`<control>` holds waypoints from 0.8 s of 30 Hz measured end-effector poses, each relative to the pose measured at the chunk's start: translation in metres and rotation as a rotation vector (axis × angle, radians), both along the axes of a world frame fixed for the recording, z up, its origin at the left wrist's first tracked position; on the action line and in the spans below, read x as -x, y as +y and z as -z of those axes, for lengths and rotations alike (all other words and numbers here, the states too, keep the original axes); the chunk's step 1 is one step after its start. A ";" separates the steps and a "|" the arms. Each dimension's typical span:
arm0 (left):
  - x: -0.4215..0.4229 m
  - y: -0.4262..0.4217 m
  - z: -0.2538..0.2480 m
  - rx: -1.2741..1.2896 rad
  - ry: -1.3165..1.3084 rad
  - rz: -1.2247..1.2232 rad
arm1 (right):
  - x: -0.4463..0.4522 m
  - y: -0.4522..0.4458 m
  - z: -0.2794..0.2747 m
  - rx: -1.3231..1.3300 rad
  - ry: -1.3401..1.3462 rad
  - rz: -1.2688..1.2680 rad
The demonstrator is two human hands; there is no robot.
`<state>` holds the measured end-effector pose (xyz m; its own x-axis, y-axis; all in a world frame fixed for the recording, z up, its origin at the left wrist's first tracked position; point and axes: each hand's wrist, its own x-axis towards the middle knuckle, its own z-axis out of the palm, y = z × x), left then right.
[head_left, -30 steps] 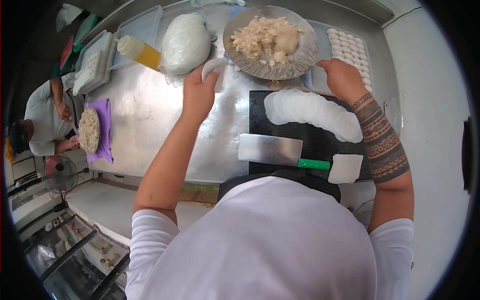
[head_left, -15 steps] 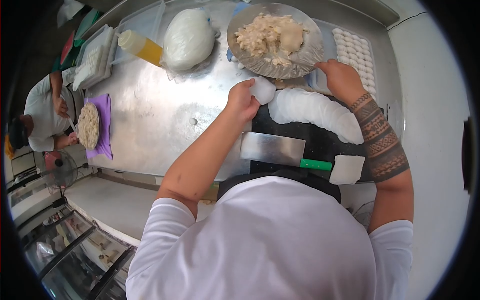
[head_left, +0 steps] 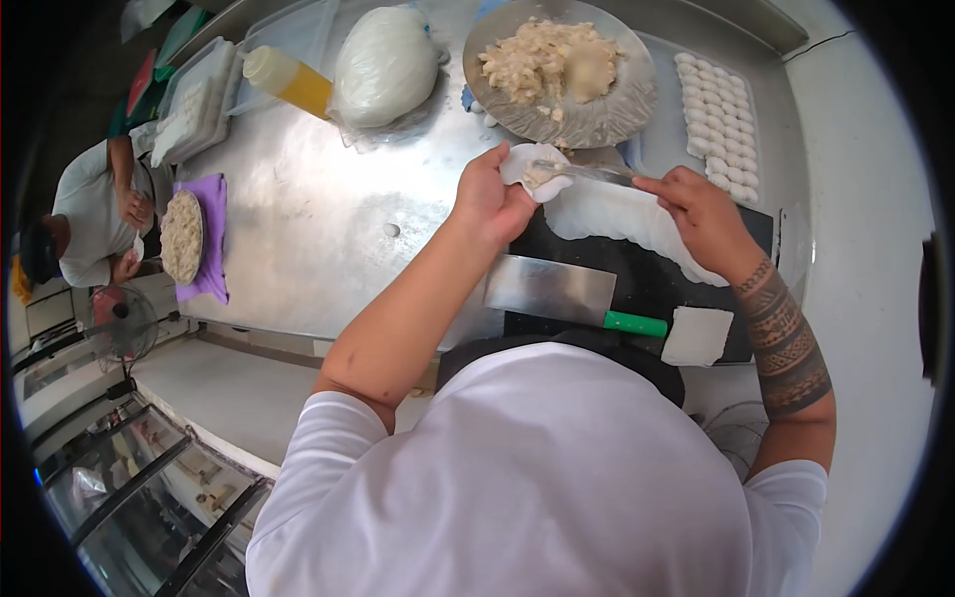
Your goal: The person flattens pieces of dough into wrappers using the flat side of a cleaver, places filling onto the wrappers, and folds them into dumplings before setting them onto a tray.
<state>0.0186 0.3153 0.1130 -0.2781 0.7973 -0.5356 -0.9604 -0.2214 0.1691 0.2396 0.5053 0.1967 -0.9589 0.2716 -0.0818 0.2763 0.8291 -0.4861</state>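
Note:
A round white wrapper [head_left: 517,167] rests in my left hand [head_left: 493,199], whose fingers and thumb hold its edge. My right hand [head_left: 696,214] grips a metal spatula [head_left: 602,175], its tip on a lump of pale filling [head_left: 540,175] in the wrapper. Behind them a round metal bowl [head_left: 637,104] holds chunky filling. Under the spatula a row of overlapping white wrappers [head_left: 617,221] lies on the black board [head_left: 557,244], partly hidden by my right hand. Nearer me are a cleaver with a green handle [head_left: 635,322] and a folded white cloth [head_left: 697,336].
A tray of white dough balls [head_left: 718,124] stands back right. A wrapped white mass [head_left: 386,68] and a bottle of yellow liquid [head_left: 288,82] are back left. At the far left a person [head_left: 95,204] works beside a plate of filling [head_left: 182,237] on purple cloth.
My right hand has come from the bowl's edge toward me with the spatula. Filling now lies in the wrapper, which my left hand brought over from the left.

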 end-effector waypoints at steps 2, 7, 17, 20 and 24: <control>0.002 -0.007 -0.002 -0.014 -0.022 -0.008 | -0.002 -0.001 -0.010 0.037 0.047 0.023; 0.007 -0.017 -0.010 -0.079 -0.030 -0.026 | 0.002 -0.008 -0.006 0.072 0.143 0.001; 0.016 -0.009 0.038 0.127 -0.043 -0.108 | 0.055 0.036 0.026 -0.288 -0.015 0.151; 0.006 0.006 0.036 0.103 -0.010 -0.082 | 0.068 0.040 0.035 -0.359 -0.086 0.108; -0.004 0.022 0.027 0.031 0.008 -0.090 | 0.056 0.045 0.035 -0.227 -0.116 0.050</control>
